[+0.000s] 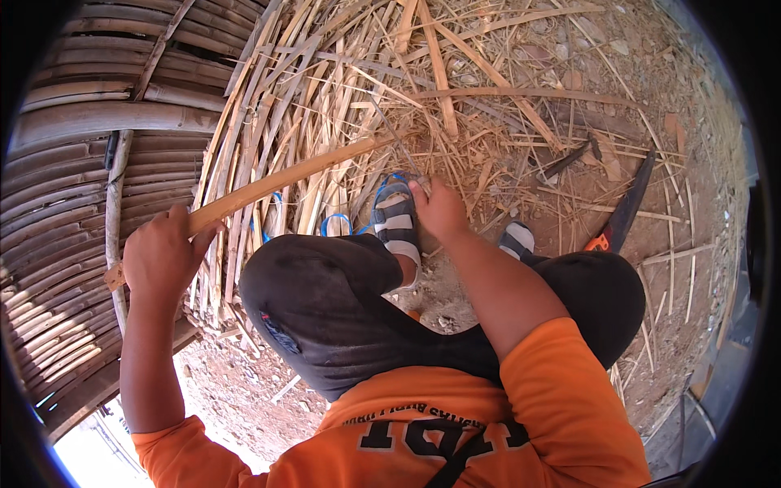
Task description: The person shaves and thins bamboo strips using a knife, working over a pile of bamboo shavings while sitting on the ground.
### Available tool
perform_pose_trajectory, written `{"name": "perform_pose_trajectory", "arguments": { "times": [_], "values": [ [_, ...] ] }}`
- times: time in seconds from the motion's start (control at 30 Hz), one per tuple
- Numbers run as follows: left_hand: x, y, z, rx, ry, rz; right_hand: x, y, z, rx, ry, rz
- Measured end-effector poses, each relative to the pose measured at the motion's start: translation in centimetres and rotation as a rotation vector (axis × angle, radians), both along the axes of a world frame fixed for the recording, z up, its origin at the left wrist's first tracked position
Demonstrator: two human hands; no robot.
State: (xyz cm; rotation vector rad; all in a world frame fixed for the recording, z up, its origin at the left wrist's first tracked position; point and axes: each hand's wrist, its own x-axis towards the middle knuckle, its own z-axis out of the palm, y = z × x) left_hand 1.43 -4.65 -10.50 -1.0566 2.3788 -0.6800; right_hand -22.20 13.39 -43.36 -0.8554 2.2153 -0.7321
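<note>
My left hand (167, 254) is closed round the near end of a long flat bamboo strip (285, 176), which slants up and right across the view. Beside my foot, my right hand (440, 210) is closed, its thumb pointing up, on a thin, grey, blade-like tool (396, 145). That tool meets the far end of the strip. Its handle is hidden in my fist, so its exact kind is unclear. Just left of my right hand is my sandalled foot (396, 216).
A thick heap of split bamboo strips (268, 122) lies ahead and left, with blue strapping (335, 225) near my knee. At right are a hand saw (631, 203) with an orange handle and a dark tool (569, 159) among shavings. A bamboo slat wall (57, 195) stands left.
</note>
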Motion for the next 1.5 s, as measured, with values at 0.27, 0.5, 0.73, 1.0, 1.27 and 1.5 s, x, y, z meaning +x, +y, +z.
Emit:
{"name": "perform_pose_trajectory", "arguments": {
  "times": [0.27,0.5,0.73,1.0,1.27,1.5],
  "values": [
    [-3.4,-0.3,0.3,0.006,-0.036,-0.02,-0.2,-1.6,4.5,-0.322,0.009,-0.031],
    [-3.0,-1.5,-0.2,0.061,-0.088,0.0,0.2,-0.8,2.3,0.074,-0.116,0.024],
    [-3.9,-2.3,-0.1,0.124,-0.132,0.059,-0.4,-1.2,6.4,-0.15,-0.049,0.05],
    [-4.0,-3.4,0.0,0.278,-0.102,0.154,0.0,-1.5,1.3,0.069,-0.065,0.003],
    [-4.5,-0.9,2.1,0.21,-0.04,0.023,-2.1,1.0,-1.5,0.047,-0.046,-0.175],
    [-7.4,2.4,4.3,0.139,0.006,-0.114,-1.1,-5.5,7.3,-0.588,-0.044,-0.06]
  ]
}}
